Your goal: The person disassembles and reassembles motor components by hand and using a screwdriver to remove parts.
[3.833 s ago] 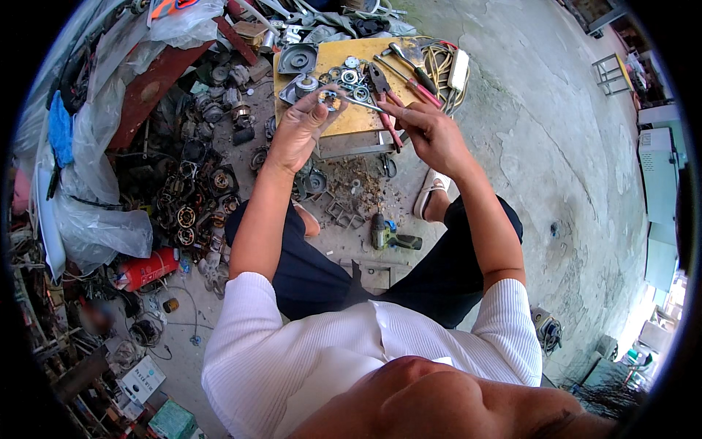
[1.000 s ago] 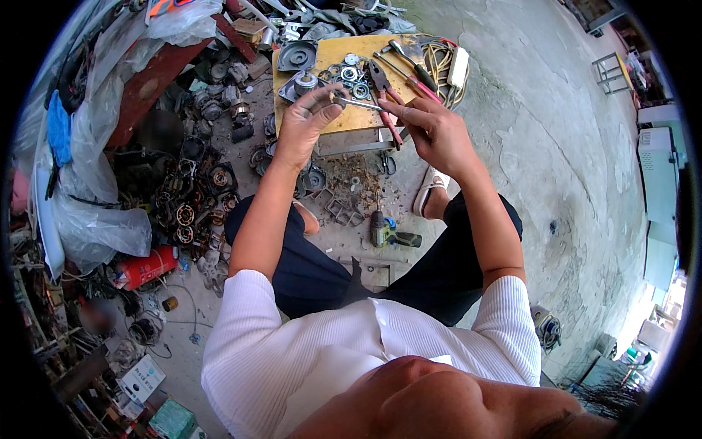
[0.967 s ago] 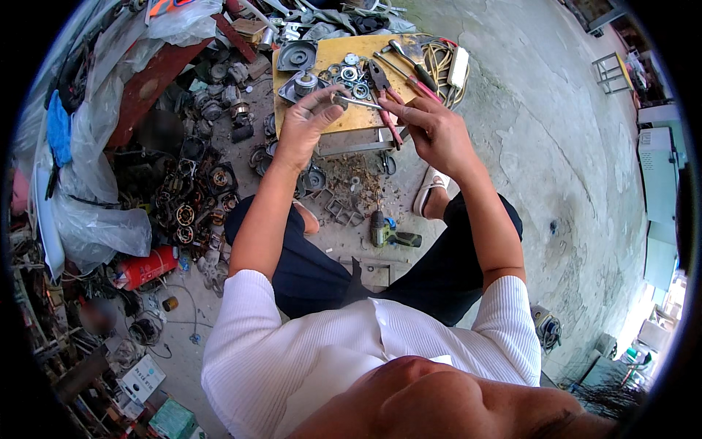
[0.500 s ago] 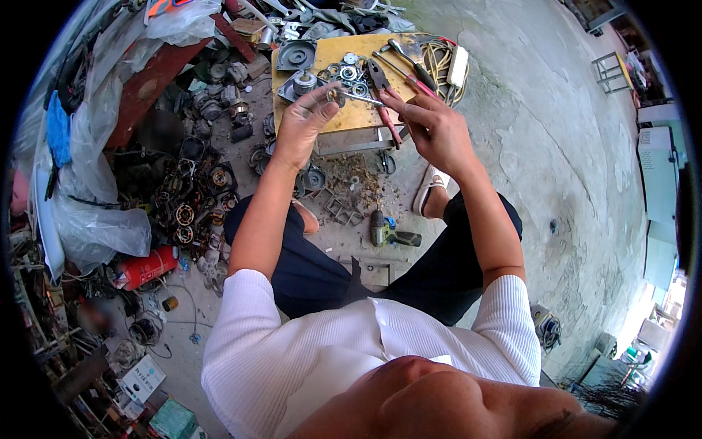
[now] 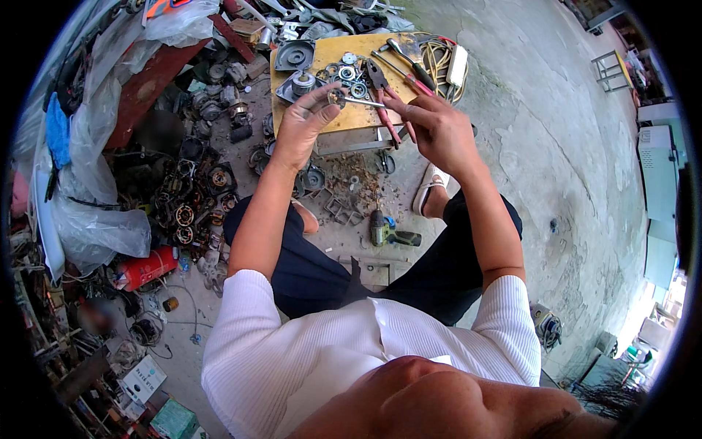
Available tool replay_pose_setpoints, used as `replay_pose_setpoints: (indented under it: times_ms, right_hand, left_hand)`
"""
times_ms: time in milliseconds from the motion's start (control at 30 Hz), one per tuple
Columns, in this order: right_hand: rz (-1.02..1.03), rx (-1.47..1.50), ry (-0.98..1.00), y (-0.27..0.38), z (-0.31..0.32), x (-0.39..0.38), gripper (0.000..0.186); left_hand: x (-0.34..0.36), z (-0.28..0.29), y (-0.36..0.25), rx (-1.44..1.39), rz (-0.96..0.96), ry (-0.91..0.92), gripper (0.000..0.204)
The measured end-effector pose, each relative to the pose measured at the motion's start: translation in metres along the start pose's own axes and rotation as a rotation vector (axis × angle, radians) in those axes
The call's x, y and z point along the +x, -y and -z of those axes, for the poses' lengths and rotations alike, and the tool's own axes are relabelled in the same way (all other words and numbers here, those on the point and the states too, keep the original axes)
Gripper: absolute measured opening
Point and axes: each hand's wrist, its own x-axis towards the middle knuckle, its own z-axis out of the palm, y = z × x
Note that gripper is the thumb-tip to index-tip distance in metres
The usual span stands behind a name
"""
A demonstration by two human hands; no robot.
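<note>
Above the yellow tabletop, my left hand (image 5: pixel 307 121) pinches a small round metal part (image 5: pixel 336 96) between thumb and fingers. My right hand (image 5: pixel 439 132) is closed on a screwdriver (image 5: pixel 363 102); its slim bright shaft points left and its tip meets the round part, while its handle is mostly hidden in my palm. Beneath the hands lie pliers with red handles (image 5: pixel 377 77). Several metal rings (image 5: pixel 346 72) lie beside the pliers. A square motor housing (image 5: pixel 299 85) with a round centre sits just beyond my left fingers.
The small yellow table (image 5: pixel 329 47) also carries another housing plate (image 5: pixel 295 54) and a hammer (image 5: pixel 411 63). Coiled cable with a white power strip (image 5: pixel 457 66) lies at its right. A cordless drill (image 5: pixel 391 231) rests on the floor between my feet. Motor parts (image 5: pixel 186 197) crowd the left.
My right hand has shifted slightly right and down, and the screwdriver's shaft has turned a little. My left hand has barely moved, still pinching the round part.
</note>
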Motion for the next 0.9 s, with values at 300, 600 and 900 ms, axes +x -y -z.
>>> replay_pose_setpoints:
  times_ms: [300, 600, 900]
  right_hand:
    - [0.019, -0.007, -0.041, 0.0, 0.001, 0.0, 0.047]
    - [-0.006, 0.068, -0.019, -0.002, 0.005, 0.0, 0.052]
    - [-0.096, 0.138, 0.137, -0.02, 0.007, -0.005, 0.052]
  left_hand:
    - [-0.001, 0.0, 0.001, 0.005, 0.007, 0.004, 0.045]
    - [0.0, 0.002, 0.001, 0.007, 0.017, 0.024, 0.048]
    - [-0.004, -0.001, -0.004, 0.409, 0.087, 0.089, 0.041]
